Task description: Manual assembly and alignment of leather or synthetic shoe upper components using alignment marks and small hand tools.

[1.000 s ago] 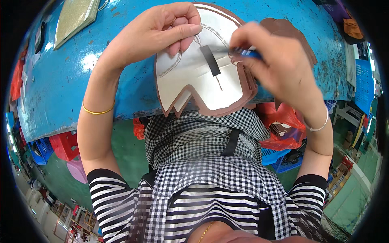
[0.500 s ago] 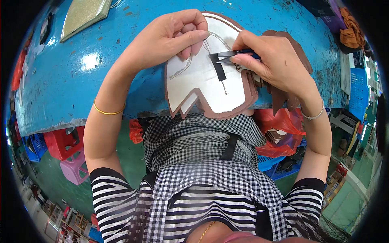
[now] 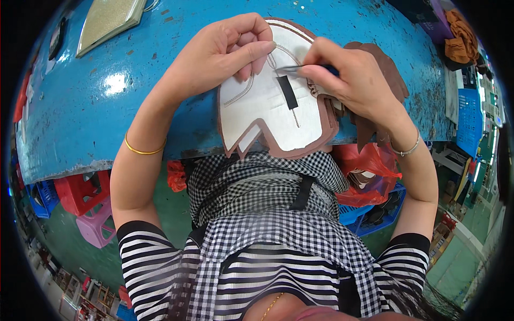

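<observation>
A brown-edged shoe-upper-like piece with a white lining (image 3: 308, 128) lies flat at the near edge of the table. Lines of stitching cross it, and a short black strip (image 3: 287, 92) sits over the middle seam. My left hand (image 3: 230, 53) is closed in a pinch at the top of that seam; whatever is between thumb and finger is too small to make out. In my right hand (image 3: 356, 77) are thread snips (image 3: 289, 69), their blades pointing left just above the black strip. Brown scalloped pieces (image 3: 383, 67) lie beneath and beyond my right hand.
On the blue table (image 3: 80, 125) lie a gold folder (image 3: 110, 24) and a dark slim object (image 3: 57, 40). Red (image 3: 80, 193) and pink stools (image 3: 96, 227) stand below at left. A red plastic bag (image 3: 369, 184) sits above a blue crate at right. Brown cloth (image 3: 461, 40) hangs far right.
The snips have moved up and off the black strip, and their blades now look closer together. My left hand keeps its pinch at nearly the same spot.
</observation>
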### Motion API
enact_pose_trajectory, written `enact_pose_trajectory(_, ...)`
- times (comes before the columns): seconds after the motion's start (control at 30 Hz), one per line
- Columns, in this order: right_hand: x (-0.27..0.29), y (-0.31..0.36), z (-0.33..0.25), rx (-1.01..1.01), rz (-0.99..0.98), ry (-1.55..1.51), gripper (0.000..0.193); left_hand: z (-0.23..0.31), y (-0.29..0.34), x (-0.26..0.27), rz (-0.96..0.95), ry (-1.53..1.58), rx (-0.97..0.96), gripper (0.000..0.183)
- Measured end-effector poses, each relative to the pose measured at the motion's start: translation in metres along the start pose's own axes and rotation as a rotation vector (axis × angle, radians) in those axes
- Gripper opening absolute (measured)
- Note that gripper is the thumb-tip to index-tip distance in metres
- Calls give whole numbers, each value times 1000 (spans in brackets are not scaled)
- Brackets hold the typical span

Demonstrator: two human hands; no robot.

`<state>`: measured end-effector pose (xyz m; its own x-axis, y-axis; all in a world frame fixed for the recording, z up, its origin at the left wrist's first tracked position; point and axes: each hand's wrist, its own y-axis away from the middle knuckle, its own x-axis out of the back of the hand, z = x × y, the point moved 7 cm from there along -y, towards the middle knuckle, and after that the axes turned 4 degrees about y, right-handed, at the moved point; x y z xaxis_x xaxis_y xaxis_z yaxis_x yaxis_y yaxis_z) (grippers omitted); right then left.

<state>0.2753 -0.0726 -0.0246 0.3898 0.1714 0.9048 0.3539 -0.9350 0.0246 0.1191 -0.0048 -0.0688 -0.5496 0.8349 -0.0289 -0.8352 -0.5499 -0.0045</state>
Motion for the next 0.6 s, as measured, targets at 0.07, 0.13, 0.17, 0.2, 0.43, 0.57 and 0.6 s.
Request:
enact_pose_trajectory(0.07,8,6,4,-60,50,-92,25,-1,0,2,44,46,-15,16)
enact_pose_trajectory(0.13,23,17,-7,-65,108,-82,23,-3,-1,8,108,44,-33,15)
enact_pose_trajectory(0.17,18,21,-14,-64,110,-79,23,-5,-2,11,154,40,-52,15)
enact_pose_trajectory(0.2,10,23,-32,57,141,50,25,-7,-1,12,153,39,-55,15)
enact_pose_trajectory(0.43,-47,21,-92,110,97,750,33,-8,-2,33,350,64,-134,12)
enact_pose_trajectory(0.57,-38,14,-95,213,172,647,18,23,3,19,257,-338,-380,9)
enact_pose_trajectory(0.6,-36,15,-93,199,201,608,16,20,1,13,192,-475,-272,5)
